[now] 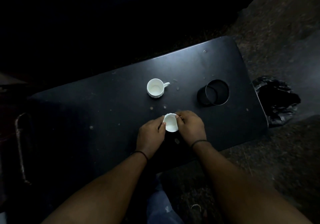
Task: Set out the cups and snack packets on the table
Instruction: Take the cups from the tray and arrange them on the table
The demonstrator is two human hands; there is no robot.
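Two white cups are on the black table (103,102). One white cup (155,87) stands upright near the table's middle, its handle pointing right. A second white cup (170,122) sits nearer to me, held from both sides: my left hand (150,135) grips its left rim and my right hand (190,126) covers its right side and handle. Whether this cup rests on the table or hovers just above it, I cannot tell. No snack packets show.
A black cylindrical container (213,93) stands open-topped at the table's right. A crumpled black plastic bag (277,100) lies off the right end on the floor. A dark metal handle (21,147) is at the far left. The surroundings are very dark.
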